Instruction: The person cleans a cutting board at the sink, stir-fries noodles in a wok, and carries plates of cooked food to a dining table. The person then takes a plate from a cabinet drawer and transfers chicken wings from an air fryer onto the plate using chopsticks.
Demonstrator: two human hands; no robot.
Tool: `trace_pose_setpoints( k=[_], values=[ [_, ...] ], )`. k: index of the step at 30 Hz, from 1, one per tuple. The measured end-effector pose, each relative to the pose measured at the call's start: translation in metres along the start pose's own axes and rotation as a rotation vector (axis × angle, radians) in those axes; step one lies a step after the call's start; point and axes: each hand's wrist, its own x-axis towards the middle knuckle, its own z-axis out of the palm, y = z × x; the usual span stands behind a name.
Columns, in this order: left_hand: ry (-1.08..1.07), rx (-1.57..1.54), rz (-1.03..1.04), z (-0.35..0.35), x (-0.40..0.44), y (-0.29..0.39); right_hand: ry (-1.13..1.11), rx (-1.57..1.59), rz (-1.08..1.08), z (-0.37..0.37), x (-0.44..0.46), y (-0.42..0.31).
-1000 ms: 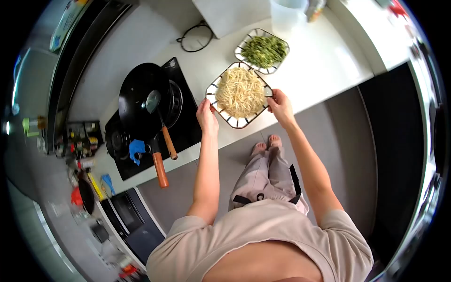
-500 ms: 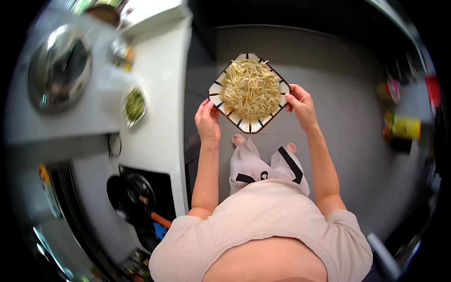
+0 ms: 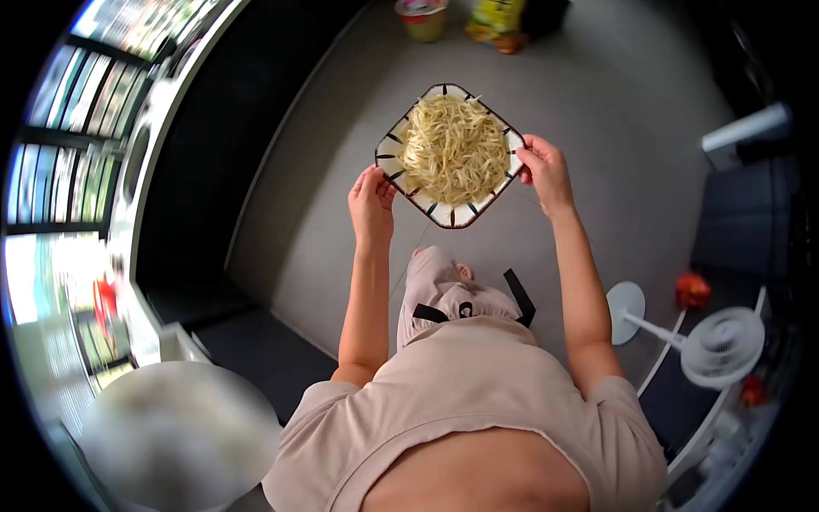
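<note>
A square white plate (image 3: 455,214) with a dark rim and dark stripes is held out in front of me, above the floor. Heaped on it are bean sprouts (image 3: 455,149), pale yellow and cooked-looking. At the plate's left corner, my left hand (image 3: 372,207) pinches the rim between thumb and fingers. The opposite corner is gripped by my right hand (image 3: 546,173), thumb on top and fingers underneath. The plate looks roughly level.
A white fan (image 3: 722,348) stands at the right on the grey floor (image 3: 324,205). A yellow package (image 3: 495,19) and a tub (image 3: 422,19) are at the top. Counter and windows (image 3: 72,136) line the left. A blurred pale round object (image 3: 179,435) is lower left.
My body has turned to the right: the stove and counter with the green dish have left view, and the fan has come in. Both hands keep hold of the plate.
</note>
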Motion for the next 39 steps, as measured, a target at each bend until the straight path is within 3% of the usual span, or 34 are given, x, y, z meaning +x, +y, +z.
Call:
trace_pose_setpoints(
  k=[2, 5, 6, 11, 13, 19, 20, 21, 26, 27, 36, 37, 39],
  values=[
    [-0.042, 0.025, -0.068, -0.052, -0.021, 0.023, 0.054, 0.023, 0.019, 0.042, -0.051, 0.017],
    [-0.124, 0.033, -0.149, -0.072, -0.006, 0.038, 0.159, 0.004, 0.044, 0.067, -0.075, 0.018],
    [0.004, 0.061, -0.091, -0.119, -0.063, 0.049, 0.036, 0.025, 0.076, 0.088, -0.109, 0.038],
    [-0.080, 0.046, -0.081, -0.112, -0.057, 0.071, 0.077, -0.004, 0.053, 0.096, -0.118, 0.009],
    [-0.131, -0.010, -0.085, -0.136, -0.099, 0.080, 0.080, -0.037, 0.070, 0.105, -0.167, 0.007],
    [-0.111, 0.023, -0.058, -0.136, -0.095, 0.086, 0.088, -0.025, 0.022, 0.115, -0.164, 0.001],
    [-0.298, -0.055, 0.029, -0.146, -0.081, 0.064, 0.171, -0.045, -0.184, 0.116, -0.183, 0.015],
    [-0.342, -0.073, 0.087, -0.147, -0.076, 0.066, 0.163, -0.049, -0.258, 0.119, -0.178, 0.018],
    [-0.301, -0.092, 0.132, -0.187, -0.090, 0.059, 0.129, -0.081, -0.311, 0.135, -0.189, 0.025],
    [-0.292, -0.070, 0.129, -0.165, -0.091, 0.071, 0.164, -0.050, -0.312, 0.130, -0.187, 0.017],
    [-0.420, -0.028, 0.312, -0.175, -0.073, 0.043, 0.124, -0.015, -0.418, 0.117, -0.157, 0.052],
    [-0.317, -0.045, 0.262, -0.165, -0.081, 0.044, 0.137, -0.021, -0.429, 0.117, -0.159, 0.053],
    [-0.313, -0.040, 0.269, -0.154, -0.080, 0.049, 0.153, 0.027, -0.441, 0.116, -0.157, 0.067]
  ],
)
